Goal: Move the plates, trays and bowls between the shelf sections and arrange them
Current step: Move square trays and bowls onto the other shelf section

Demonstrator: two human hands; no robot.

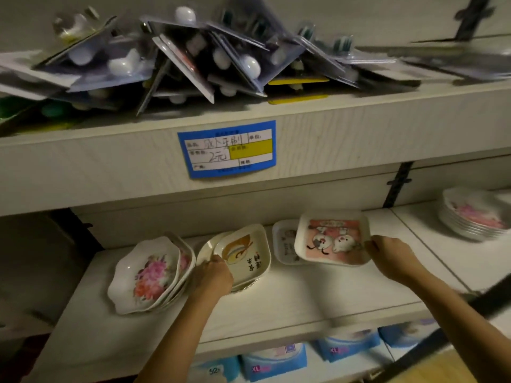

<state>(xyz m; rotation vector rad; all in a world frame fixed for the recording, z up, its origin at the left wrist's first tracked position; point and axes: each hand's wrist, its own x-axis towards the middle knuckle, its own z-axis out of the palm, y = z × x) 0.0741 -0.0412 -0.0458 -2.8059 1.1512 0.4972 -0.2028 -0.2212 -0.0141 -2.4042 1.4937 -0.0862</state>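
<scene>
On the middle shelf point(290, 297) a stack of scalloped floral bowls point(146, 275) leans at the left. Beside it lies a stack of small square plates point(246, 255) with an orange drawing and black characters; my left hand point(214, 275) grips its left edge. To the right, a square tray with two cartoon figures point(331, 239) rests tilted over another tray point(284, 241). My right hand point(387, 255) holds the cartoon tray's right edge. A further stack of floral bowls point(475, 214) stands in the right shelf section.
The upper shelf carries a messy pile of blister-packed toothbrushes point(193, 56), with a blue price label point(226, 149) on its front edge. Blue packages point(276, 360) sit on the shelf below. A black bracket point(398, 183) divides the shelf sections.
</scene>
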